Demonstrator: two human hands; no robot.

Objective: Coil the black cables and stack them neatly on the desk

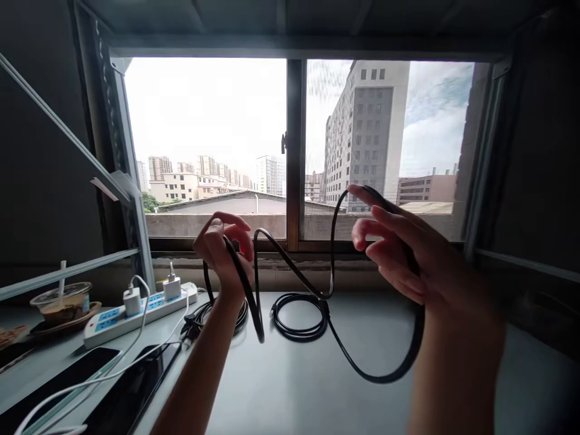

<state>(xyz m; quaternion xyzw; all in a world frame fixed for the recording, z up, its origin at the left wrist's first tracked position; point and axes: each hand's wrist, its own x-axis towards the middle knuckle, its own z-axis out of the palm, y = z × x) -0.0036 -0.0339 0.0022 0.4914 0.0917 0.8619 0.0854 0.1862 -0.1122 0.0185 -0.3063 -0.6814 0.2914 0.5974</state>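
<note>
A black cable (pixel 290 263) hangs in loops between my two raised hands. My left hand (pixel 226 244), left of centre, has its fingers curled round the cable, and a loop drops from it over the wrist side. On the right, my right hand (pixel 394 241) has its index finger stretched out under the cable and the other fingers partly bent; the cable runs over that hand and sags in a wide curve beneath it. A coiled black cable (pixel 301 335) lies on the table (pixel 290 386) behind, with a second black coil (pixel 240 320) partly hidden by my left forearm.
At the left, a white power strip (pixel 145 311) holds two white chargers with white cords. Near it are dark phones (pixel 136 386) and a lidded cup (pixel 66 305) with a straw. A metal frame (pixel 131 163) stands before the window.
</note>
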